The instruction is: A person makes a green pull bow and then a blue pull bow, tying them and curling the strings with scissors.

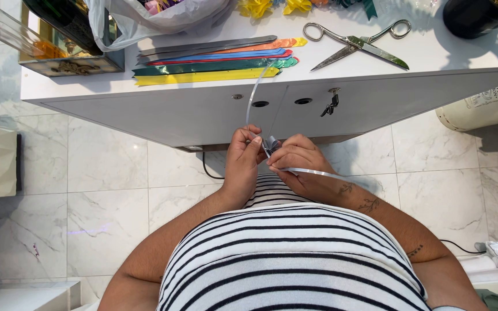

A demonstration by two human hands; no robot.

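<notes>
**Both hands pinching a silver ribbon in front of the white table**

Your left hand (242, 164) and right hand (298, 164) meet just below the table edge, above your striped shirt (289, 259). Between them you hold a silver ribbon (256, 92). Your left thumb and fingers are closed on the ribbon where it comes down from the table. Your right hand is curled around a small folded loop of the same ribbon, with the fingers clenched on it. The two hands touch each other at the fingertips.

From your hands, one end of the ribbon rises in a thin curve to the white table (376, 86), where it reaches the pile of coloured strips (214, 60). The other end runs out to the right across your right wrist.

The strips lie flat side by side: grey, orange, blue, red, green and yellow. Right of them lies a pair of scissors (355, 43), blades open, well apart from your hands. A plastic bag (145, 20) sits at the back left of the table, beside a box (59, 46). A key (332, 103) hangs from the drawer front.
</notes>
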